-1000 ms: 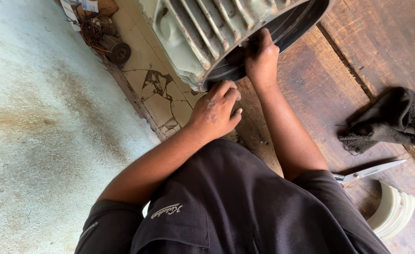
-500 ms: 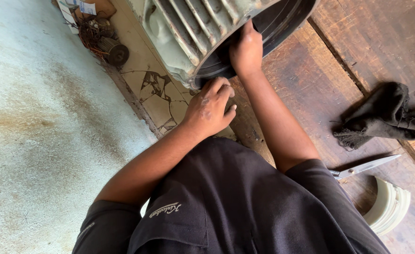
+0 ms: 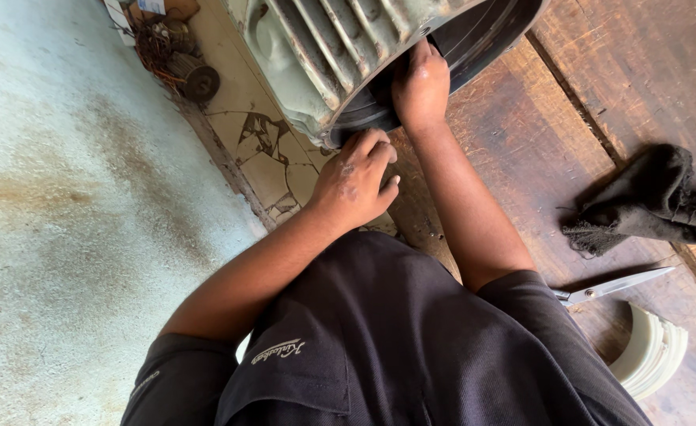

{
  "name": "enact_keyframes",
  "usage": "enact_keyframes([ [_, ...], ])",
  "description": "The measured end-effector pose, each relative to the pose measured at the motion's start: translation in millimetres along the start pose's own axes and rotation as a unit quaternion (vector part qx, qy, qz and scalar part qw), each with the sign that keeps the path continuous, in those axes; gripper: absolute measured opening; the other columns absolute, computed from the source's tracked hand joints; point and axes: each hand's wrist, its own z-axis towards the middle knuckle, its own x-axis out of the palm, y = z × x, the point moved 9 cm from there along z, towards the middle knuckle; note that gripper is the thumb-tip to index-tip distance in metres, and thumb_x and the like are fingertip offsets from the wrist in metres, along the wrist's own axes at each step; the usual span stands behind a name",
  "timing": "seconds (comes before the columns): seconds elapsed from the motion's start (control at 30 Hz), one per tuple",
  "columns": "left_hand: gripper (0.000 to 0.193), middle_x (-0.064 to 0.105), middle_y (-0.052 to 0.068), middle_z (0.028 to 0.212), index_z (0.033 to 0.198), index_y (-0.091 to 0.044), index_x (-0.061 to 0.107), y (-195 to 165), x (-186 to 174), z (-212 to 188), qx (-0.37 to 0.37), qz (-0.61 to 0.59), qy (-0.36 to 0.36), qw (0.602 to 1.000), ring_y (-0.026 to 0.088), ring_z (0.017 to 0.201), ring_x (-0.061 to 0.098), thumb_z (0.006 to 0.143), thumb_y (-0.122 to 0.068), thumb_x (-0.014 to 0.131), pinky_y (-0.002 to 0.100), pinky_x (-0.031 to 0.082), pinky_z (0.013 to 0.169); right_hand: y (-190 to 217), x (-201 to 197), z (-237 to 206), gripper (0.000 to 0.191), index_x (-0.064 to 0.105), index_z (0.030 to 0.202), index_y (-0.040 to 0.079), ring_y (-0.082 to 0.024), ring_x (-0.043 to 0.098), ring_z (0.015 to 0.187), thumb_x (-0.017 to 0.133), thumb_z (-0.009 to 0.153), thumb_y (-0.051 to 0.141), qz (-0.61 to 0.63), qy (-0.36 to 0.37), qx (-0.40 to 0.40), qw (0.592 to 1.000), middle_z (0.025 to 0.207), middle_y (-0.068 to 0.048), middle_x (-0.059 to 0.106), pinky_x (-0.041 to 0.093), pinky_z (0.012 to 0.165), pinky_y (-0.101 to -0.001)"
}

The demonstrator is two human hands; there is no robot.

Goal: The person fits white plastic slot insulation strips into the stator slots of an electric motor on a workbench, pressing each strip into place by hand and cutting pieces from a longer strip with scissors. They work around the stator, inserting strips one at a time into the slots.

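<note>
Off to the right on the worn wooden floor (image 3: pixel 600 118) lay a crumpled dark rag (image 3: pixel 648 205), and just below it a pair of scissors (image 3: pixel 612 285) pointed away from the person's arm, with a stack of pale curved plastic pieces (image 3: pixel 652 355) near the bottom edge. Up in the far corner sat a tangle of wire and a small dark wheel (image 3: pixel 198 80), well apart from the hands. Nothing stood between the hands and the work except the person's own dark shirt (image 3: pixel 379 339), which filled the foreground. Planks ran dark and scuffed on the right; a strip of cracked tile (image 3: pixel 261 150) divided them from a stained grey concrete floor (image 3: pixel 64 221) on the left. At the top sat the motor housing (image 3: pixel 340 47), a big ribbed grey-green metal casing with a dark round opening facing the person. The right hand (image 3: pixel 420 83) reached into that opening, fingers curled over the rim, gripping its edge. The left hand (image 3: pixel 356 180) pressed against the lower rim, fingers bent close together; whether it held anything small could not be told.
</note>
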Motion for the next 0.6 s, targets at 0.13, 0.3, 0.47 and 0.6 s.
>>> enact_keyframes([
  [0.13,0.03,0.054,0.01,0.113,0.102,-0.005,0.059,-0.2,0.5,0.9,-0.003,-0.003,0.003,1.0,0.032,0.108,0.06,0.082,-0.016,0.078,0.045,0.053,0.091,-1.0,2.2,-0.9,0.017,0.061,0.103,0.0,-0.049,0.065,0.084,0.066,0.087,-0.003,-0.03,-0.004,0.006,1.0,0.094,-0.025,0.068,0.053,0.071,-0.0542],
  [0.3,0.029,0.055,0.01,0.113,0.101,-0.005,0.059,-0.7,-0.4,1.0,-0.003,-0.008,-0.001,1.0,0.031,0.107,0.06,0.082,-0.015,0.078,0.045,0.053,0.091,2.7,4.6,-2.8,0.02,0.062,0.103,-0.001,-0.046,0.066,0.08,0.066,0.084,-0.002,-0.059,0.006,-0.017,0.998,0.092,-0.022,0.068,0.053,0.066,-0.0527],
  [0.47,0.029,0.055,0.01,0.113,0.101,-0.005,0.059,1.0,1.5,0.4,-0.01,-0.001,0.001,1.0,0.031,0.106,0.061,0.082,-0.016,0.079,0.044,0.053,0.09,2.2,6.6,0.6,0.02,0.061,0.104,0.001,-0.046,0.067,0.084,0.069,0.086,0.0,-0.06,0.016,-0.024,0.998,0.095,-0.021,0.068,0.054,0.071,-0.0525],
  [0.6,0.03,0.054,0.01,0.113,0.101,-0.005,0.058,3.2,4.6,2.0,-0.018,0.01,0.013,1.0,0.03,0.105,0.061,0.083,-0.017,0.078,0.044,0.055,0.088,6.1,0.6,-2.3,0.034,0.062,0.116,-0.002,-0.049,0.064,0.093,0.068,0.082,0.0,-0.014,0.026,-0.045,0.999,0.103,-0.026,0.065,0.053,0.077,-0.054],
])
